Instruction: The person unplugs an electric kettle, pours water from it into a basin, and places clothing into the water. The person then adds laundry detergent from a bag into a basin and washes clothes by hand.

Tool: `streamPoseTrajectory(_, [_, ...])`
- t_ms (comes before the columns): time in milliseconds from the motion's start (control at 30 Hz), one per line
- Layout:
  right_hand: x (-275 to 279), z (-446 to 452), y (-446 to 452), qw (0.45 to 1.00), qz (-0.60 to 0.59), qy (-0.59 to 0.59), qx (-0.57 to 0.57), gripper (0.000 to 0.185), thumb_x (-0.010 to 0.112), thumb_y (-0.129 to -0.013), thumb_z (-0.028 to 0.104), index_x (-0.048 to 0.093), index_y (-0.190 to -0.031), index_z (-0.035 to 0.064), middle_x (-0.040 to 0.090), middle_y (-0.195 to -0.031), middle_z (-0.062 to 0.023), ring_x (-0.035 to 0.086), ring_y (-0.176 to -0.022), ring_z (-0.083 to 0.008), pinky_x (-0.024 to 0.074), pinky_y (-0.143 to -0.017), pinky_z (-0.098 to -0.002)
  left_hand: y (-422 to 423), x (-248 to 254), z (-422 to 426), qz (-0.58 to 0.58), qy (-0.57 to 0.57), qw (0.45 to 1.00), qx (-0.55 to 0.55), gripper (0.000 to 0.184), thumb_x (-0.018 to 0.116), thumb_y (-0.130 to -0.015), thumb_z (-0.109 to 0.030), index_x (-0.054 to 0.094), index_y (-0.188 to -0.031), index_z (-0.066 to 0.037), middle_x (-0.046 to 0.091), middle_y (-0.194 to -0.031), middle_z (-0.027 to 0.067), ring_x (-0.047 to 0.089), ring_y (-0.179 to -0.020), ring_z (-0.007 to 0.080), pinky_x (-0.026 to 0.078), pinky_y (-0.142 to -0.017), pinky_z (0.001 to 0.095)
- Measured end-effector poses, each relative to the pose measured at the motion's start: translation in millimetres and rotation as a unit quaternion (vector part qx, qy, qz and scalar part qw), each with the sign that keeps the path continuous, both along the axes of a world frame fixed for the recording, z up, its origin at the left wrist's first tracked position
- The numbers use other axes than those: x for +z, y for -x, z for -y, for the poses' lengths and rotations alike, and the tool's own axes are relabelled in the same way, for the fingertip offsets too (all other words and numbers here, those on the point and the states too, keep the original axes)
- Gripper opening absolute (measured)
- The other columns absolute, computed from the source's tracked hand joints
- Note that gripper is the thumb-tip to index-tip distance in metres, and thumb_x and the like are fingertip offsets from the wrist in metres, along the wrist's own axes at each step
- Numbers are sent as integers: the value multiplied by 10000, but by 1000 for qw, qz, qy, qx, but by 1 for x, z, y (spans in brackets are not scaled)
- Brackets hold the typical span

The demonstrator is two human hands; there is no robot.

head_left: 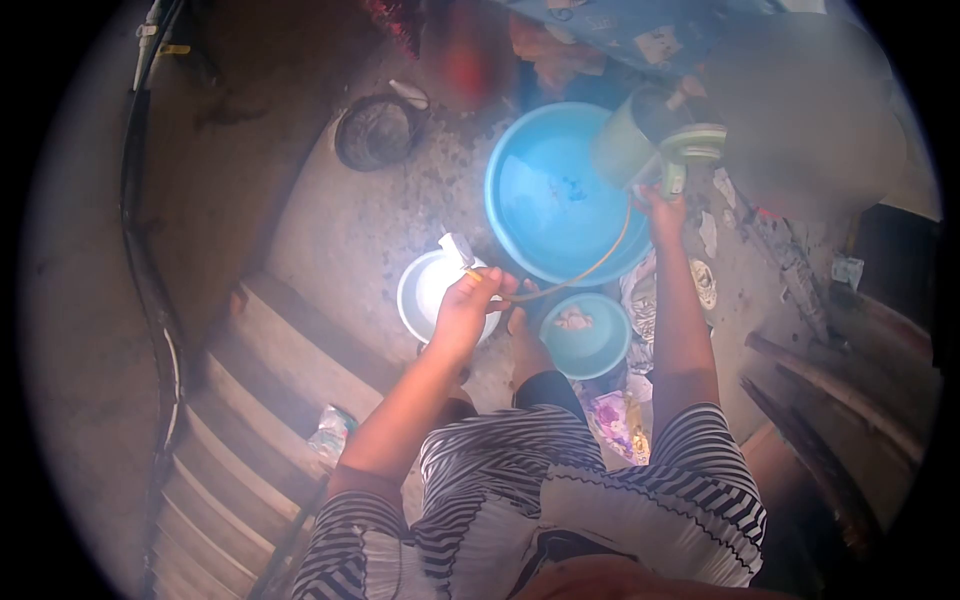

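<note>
My left hand (468, 305) is closed on a thin yellowish cord (600, 262) beside a small white block-shaped piece (456, 250), above a white bowl (411, 298). The cord curves across to my right hand (664, 205), which grips the handle of a light green kettle-like jug (622, 145). That jug is tilted over the right side of a large blue basin (530, 200). A smaller teal bowl (600, 350) with a pale lump (573, 318) in it stands below the basin, between my arms.
A dark round pan (376, 133) sits at the upper left. Concrete steps (260, 400) descend at the left, with a crumpled wrapper (331, 434) on them. Wooden poles (840, 385) lie at the right. Blue plastic sheeting (620, 35) is at the top.
</note>
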State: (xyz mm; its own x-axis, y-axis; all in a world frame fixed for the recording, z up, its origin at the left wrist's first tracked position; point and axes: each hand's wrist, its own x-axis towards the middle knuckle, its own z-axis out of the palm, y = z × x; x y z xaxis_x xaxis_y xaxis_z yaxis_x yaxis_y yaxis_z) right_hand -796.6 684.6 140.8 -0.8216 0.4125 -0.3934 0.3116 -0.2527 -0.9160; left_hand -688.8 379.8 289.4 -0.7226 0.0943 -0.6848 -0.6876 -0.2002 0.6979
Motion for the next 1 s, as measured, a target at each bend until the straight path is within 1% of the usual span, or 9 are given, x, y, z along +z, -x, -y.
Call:
streamPoseTrajectory(233, [-1, 0, 4, 1000, 2, -1, -2, 201, 639, -687, 3, 482, -795, 64, 519, -789, -45, 564, -721, -162, 520, -590, -324, 2, 4, 0, 29, 18, 999, 0, 252, 432, -891, -264, 566, -862, -53, 575, -905, 68, 539, -883, 171, 445, -772, 324])
streamPoseTrajectory(333, [13, 6, 7, 999, 13, -29, -27, 232, 640, -685, 0, 480, -846, 45, 512, -831, -59, 564, -732, -175, 527, -590, -329, 1, 0, -2, 37, 20, 999, 12, 257, 438, -887, -269, 564, -861, -47, 569, -916, 75, 536, -899, 178, 442, -783, 331])
streamPoseTrajectory(500, [11, 11, 10, 995, -1, -99, -2, 344, 638, -682, -11, 459, -974, 21, 495, -929, -76, 562, -775, -193, 533, -589, -335, 2, -7, -2, 47, 0, 999, 21, 267, 435, -883, -268, 564, -896, -35, 563, -936, 81, 526, -929, 184, 444, -786, 333])
streamPoseTrajectory(567, [-3, 6, 12, 997, 3, -77, -3, 402, 635, -685, -11, 452, -1041, 22, 490, -965, -78, 560, -795, -198, 532, -589, -336, 0, -9, -2, 47, -1, 999, 18, 281, 428, -884, -268, 564, -946, -31, 553, -965, 86, 511, -953, 187, 433, -800, 335])
streamPoseTrajectory(633, [-29, -5, 16, 1000, 2, 6, -12, 456, 633, -690, -3, 442, -1103, 27, 488, -994, -79, 559, -820, -202, 530, -591, -338, -6, -17, -4, 32, 4, 999, 16, 304, 420, -884, -269, 561, -1007, -29, 540, -999, 89, 490, -981, 189, 408, -830, 338])
streamPoseTrajectory(733, [-33, -10, 10, 1000, -3, -17, 4, 506, 630, -703, 17, 427, -1165, 49, 483, -1033, -89, 552, -861, -221, 524, -628, -356, -22, -28, -8, 39, 84, 993, -68, 331, 413, -885, -272, 544, -1081, -38, 522, -1054, 88, 454, -1023, 190, 349, -881, 329])
streamPoseTrajectory(867, [-20, -3, 8, 1000, 0, -20, 13, 495, 616, -708, -1, 428, -1163, 47, 486, -1015, -95, 548, -866, -234, 522, -643, -370, -45, -33, -18, -11, 98, 985, -140, 336, 390, -891, -273, 532, -1100, -51, 527, -1070, 67, 448, -1012, 178, 323, -888, 303])
streamPoseTrajectory(967, [-12, 1, 13, 1000, 1, -14, 11, 487, 606, -713, -15, 429, -1163, 45, 488, -1001, -100, 545, -870, -244, 520, -655, -381, -50, -38, -26, 90, 49, 987, -122, 346, 379, -893, -279, 537, -1088, -41, 532, -1047, 81, 464, -982, 176, 336, -871, 307])
streamPoseTrajectory(1000, [-11, 3, 15, 1000, 1, -14, 11, 484, 602, -714, -20, 429, -1162, 44, 488, -996, -101, 544, -872, -247, 520, -659, -385, -70, -68, -29, -54, 158, 971, -171, 354, 372, -896, -288, 545, -1071, -33, 541, -1025, 106, 488, -959, 188, 349, -862, 306])
